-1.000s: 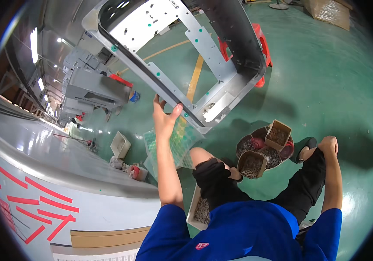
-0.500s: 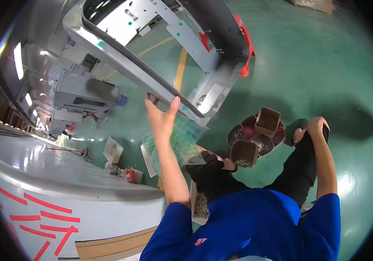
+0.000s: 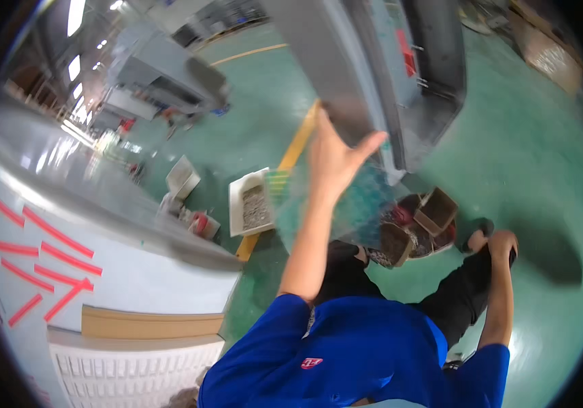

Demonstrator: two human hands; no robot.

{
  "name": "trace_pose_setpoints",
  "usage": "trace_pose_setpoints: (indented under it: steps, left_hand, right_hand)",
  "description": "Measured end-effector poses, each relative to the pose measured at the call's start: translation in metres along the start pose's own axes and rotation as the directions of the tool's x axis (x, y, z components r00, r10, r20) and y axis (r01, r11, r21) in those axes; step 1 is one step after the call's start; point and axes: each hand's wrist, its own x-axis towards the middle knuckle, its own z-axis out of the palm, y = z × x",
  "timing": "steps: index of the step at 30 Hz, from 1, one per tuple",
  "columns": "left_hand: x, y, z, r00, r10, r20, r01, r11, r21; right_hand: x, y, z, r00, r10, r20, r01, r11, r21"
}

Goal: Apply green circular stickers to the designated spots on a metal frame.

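Note:
My left hand (image 3: 335,156) grips the near end of a large grey sheet-metal housing (image 3: 346,61), thumb and fingers apart on its two sides. Green dots mark the metal, one beside my thumb. Beneath my wrist and forearm spreads a translucent sheet with rows of round green stickers (image 3: 359,204); whether my hidden fingers also hold it I cannot tell. My right hand (image 3: 502,243) lies on my right knee with nothing visible in it.
Brown open boxes (image 3: 435,211) stand on a round tray by my feet. Left of my forearm is a white bin (image 3: 237,204) of small parts. A table panel with red tape strips (image 3: 67,255) stands at far left, a white slatted crate (image 3: 135,370) below it.
My view has turned. The housing now stands steeper and farther right, with my left hand still on it. More of the white bin shows. My right hand stays on my knee.

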Motion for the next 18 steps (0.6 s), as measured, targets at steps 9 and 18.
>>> trace_pose_setpoints:
  steps: [9,18]
  left_hand:
    - [-0.033,0.013,0.028,0.992,0.056,0.118,-0.053,0.998,-0.028]
    - [-0.104,-0.133,0.127,0.705,-0.163,0.69,0.626,0.601,-0.497]
  right_hand:
    - [0.005,0.011,-0.032,0.966,-0.15,0.209,0.135,0.987,0.086]
    - [0.022,0.013,-0.059,0.831,-0.212,0.514,0.245,0.969,0.004]
